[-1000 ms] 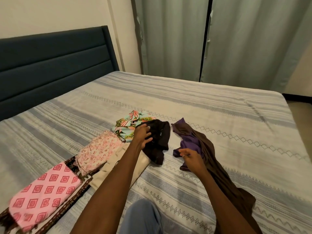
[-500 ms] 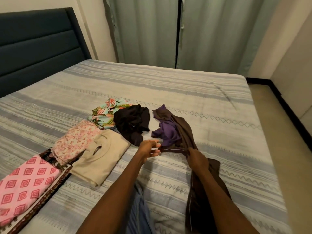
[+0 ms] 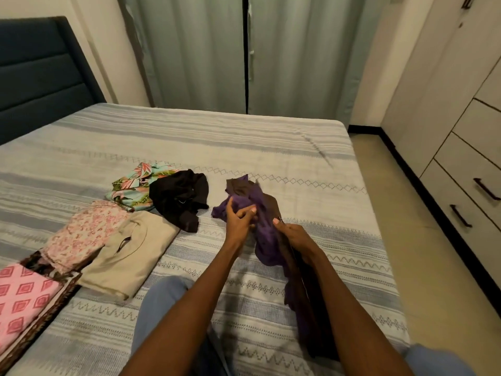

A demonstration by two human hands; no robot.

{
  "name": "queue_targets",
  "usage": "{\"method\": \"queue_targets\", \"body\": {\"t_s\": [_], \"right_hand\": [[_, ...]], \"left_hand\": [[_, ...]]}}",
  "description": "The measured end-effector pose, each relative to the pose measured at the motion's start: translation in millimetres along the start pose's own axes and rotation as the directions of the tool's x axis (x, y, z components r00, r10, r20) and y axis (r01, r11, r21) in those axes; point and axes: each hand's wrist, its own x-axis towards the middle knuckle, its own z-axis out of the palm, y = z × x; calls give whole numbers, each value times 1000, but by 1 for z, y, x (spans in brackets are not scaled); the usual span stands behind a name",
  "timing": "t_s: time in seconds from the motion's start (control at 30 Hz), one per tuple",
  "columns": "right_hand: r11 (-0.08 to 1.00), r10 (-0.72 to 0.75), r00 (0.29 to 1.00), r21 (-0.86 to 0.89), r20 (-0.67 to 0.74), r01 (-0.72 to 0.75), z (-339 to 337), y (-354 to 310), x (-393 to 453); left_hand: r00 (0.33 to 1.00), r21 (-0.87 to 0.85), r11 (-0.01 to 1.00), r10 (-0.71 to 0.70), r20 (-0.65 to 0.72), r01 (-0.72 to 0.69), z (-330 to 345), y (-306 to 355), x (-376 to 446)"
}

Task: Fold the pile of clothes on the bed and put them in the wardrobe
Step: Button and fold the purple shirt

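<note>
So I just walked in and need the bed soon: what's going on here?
A person is sorting laundry on the bed. Both the left hand and the right hand grip a purple and brown garment, not yet folded. A black garment and a floral one lie crumpled; a beige piece lies folded.

- No text, label, brand, number or sign can be read on the clothes, the bed or the wardrobe.
</note>
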Motion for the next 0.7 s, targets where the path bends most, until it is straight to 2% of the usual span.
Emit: {"method": "queue_targets", "body": {"t_s": [0.07, 0.17, 0.27, 0.33, 0.4, 0.47, 0.53, 0.63, 0.67, 0.7], "right_hand": [[996, -8, 999, -92, 34, 12, -2, -3, -3], [981, 11, 995, -196, 95, 8, -2, -7, -7], [994, 50, 990, -107, 135, -36, 1, -9, -15], [995, 48, 988, -95, 149, -34, 2, -10, -21], [971, -16, 984, -231, 176, 57, 1, -9, -15], [882, -63, 971, -442, 231, 162, -2, -2, -8], [797, -74, 967, -569, 243, 204, -6, 2, -6], [717, -202, 979, -675, 37, 173, -8, -6, -15], [670, -272, 962, -722, -24, 172, -9, -6, -13], [591, -331, 943, -784, -22, 189, -9, -6, -10]], "left_hand": [[998, 5, 999, -45, 37, 45, 9, 11, -4], [988, 200, 980, -51, 145, 21, 15, 15, -11], [994, 377, 926, -13, 110, -30, 15, 9, -21], [998, 463, 886, -22, 66, -11, 16, 5, -31], [997, 489, 872, -59, 43, 30, 16, -1, -35], [995, 485, 871, -99, 23, 75, 15, -2, -36], [992, 478, 873, -124, 25, 97, 16, 0, -36], [992, 540, 837, -123, 23, 92, 16, 0, -37], [994, 593, 802, -104, 13, 76, 16, 1, -38], [998, 650, 759, -68, 20, 39, 16, -1, -38]]}}
